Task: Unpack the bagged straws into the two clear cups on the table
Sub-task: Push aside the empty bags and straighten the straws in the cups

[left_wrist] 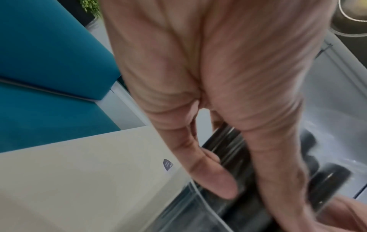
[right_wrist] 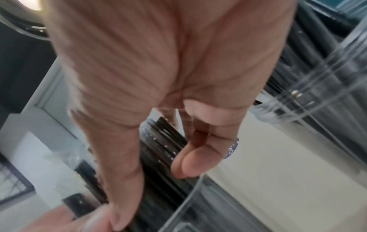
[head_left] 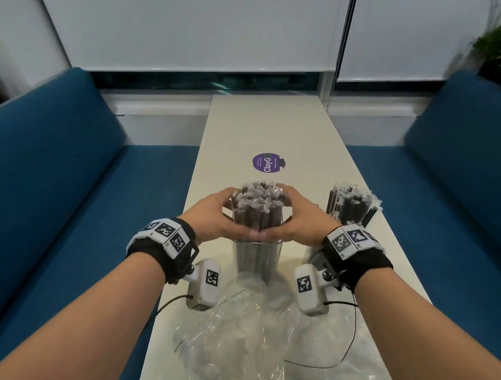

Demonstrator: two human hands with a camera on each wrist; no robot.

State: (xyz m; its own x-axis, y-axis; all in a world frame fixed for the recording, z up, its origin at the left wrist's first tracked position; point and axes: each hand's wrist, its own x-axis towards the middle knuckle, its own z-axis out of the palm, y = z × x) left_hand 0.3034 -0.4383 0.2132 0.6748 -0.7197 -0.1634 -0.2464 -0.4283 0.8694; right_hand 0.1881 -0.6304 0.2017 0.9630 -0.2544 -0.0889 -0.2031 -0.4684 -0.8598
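At the centre of the head view, the left hand [head_left: 214, 216] and the right hand [head_left: 295, 218] wrap around a bundle of dark wrapped straws [head_left: 258, 208], fingers curled on both sides and thumbs meeting in front. The bundle stands upright in a clear cup [head_left: 258, 258] on the pale desk [head_left: 265, 122]. Just right of it, partly behind the right wrist, a second cup [head_left: 313, 257] holds more straws [head_left: 352, 204]. Crumpled clear plastic bag [head_left: 251, 336] lies at lower centre. A purple sticker [head_left: 267, 163] sits above the hands.
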